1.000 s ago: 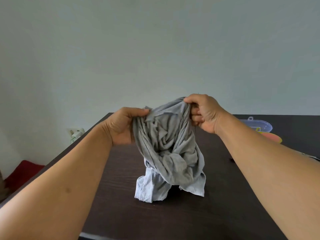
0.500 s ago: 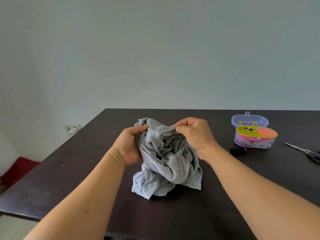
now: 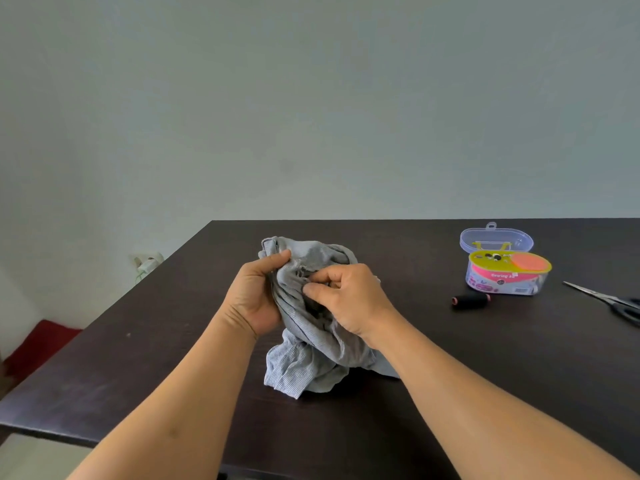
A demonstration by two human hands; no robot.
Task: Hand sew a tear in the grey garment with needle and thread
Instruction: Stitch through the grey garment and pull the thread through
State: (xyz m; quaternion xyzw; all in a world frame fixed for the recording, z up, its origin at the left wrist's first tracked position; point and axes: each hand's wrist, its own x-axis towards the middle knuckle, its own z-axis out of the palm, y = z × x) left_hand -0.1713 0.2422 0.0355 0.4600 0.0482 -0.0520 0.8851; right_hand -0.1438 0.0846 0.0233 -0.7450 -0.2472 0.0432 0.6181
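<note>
The grey garment (image 3: pixel 308 344) is bunched up on the dark table, its lower folds resting on the tabletop. My left hand (image 3: pixel 258 296) grips its left side, thumb on top of the fabric. My right hand (image 3: pixel 346 299) pinches the cloth from the right, close to a small frayed spot near the top middle. A black thread spool (image 3: pixel 471 301) lies on its side to the right. I cannot see any needle.
An open sewing kit box (image 3: pixel 507 273) with a clear lid (image 3: pixel 496 238) stands at the back right. Scissors (image 3: pixel 613 301) lie at the right edge. The dark table (image 3: pixel 138 368) ends at my left and front. A wall socket (image 3: pixel 147 263) sits beyond the left edge.
Both hands have brought the garment down from a raised hold to the tabletop. The right hand has shifted closer to the left, pinching near the frayed spot.
</note>
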